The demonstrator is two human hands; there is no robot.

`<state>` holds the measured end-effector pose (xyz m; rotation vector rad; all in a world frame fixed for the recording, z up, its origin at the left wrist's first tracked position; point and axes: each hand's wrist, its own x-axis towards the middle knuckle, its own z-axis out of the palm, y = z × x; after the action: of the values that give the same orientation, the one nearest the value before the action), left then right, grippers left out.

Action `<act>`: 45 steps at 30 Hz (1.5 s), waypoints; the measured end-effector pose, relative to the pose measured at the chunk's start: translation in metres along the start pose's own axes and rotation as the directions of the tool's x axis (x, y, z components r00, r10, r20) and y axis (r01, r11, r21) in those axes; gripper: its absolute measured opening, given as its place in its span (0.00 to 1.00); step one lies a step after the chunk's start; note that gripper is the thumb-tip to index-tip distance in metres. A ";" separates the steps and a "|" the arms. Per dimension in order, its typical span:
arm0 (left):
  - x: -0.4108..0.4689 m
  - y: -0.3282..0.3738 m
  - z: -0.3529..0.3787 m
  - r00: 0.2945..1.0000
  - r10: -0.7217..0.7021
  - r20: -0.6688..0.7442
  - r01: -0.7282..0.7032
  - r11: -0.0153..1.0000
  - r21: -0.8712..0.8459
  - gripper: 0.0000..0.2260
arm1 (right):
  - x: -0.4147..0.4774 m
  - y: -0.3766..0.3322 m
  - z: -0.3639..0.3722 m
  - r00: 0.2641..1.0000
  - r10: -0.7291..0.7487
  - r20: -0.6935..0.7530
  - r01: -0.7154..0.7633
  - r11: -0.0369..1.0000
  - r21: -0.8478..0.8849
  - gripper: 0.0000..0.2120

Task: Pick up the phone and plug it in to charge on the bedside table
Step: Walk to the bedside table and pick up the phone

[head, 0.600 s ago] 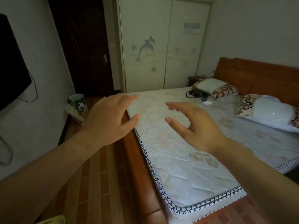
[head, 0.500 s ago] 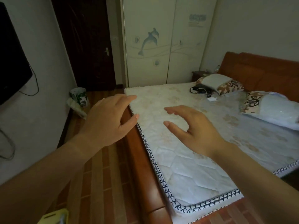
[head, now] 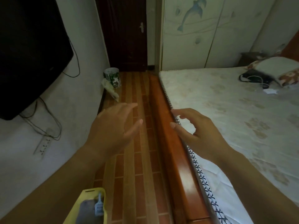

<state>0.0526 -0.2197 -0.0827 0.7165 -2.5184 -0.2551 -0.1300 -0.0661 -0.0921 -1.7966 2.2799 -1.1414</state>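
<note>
A dark object that looks like the phone lies on the mattress at the far right, by a pillow, with a white cable and a small white charger plug beside it. The dark wooden bedside table stands beyond, next to the wardrobe. My left hand hovers over the floor with fingers apart, holding nothing. Above the bed's wooden side rail, my right hand is also spread and empty. Both hands are far from the phone.
The bed rail and mattress fill the right side. A tiled floor aisle runs to a dark door. A bin stands by the left wall, under a wall-mounted TV. A yellow tray lies near my feet.
The view has swung left and down; the bed now lies to the right and the floor aisle is ahead. Both hands stay spread and empty, now over the aisle and rail.
</note>
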 end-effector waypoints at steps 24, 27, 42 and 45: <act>0.256 -0.141 0.144 0.976 -0.141 0.163 0.162 0.979 -0.123 0.22 | 0.261 0.155 0.089 0.974 0.100 0.204 -0.123 0.987 0.103 0.22; 0.306 -0.148 0.168 0.973 -0.156 0.169 0.186 0.965 -0.185 0.21 | 0.305 0.189 0.086 0.972 0.106 0.211 -0.125 0.989 0.080 0.22; 0.473 -0.318 0.220 0.930 -0.349 0.120 0.367 0.903 -0.222 0.20 | 0.565 0.273 0.198 0.879 -0.016 0.476 -0.064 0.987 0.151 0.25; 0.531 -0.373 0.225 0.928 -0.353 0.120 0.371 0.906 -0.203 0.20 | 0.642 0.284 0.227 0.886 -0.018 0.463 -0.054 0.989 0.141 0.24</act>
<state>-0.2888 -0.8099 -0.1676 1.0976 -2.3609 -0.6977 -0.4831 -0.7109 -0.1536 -1.7513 1.8769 -0.7463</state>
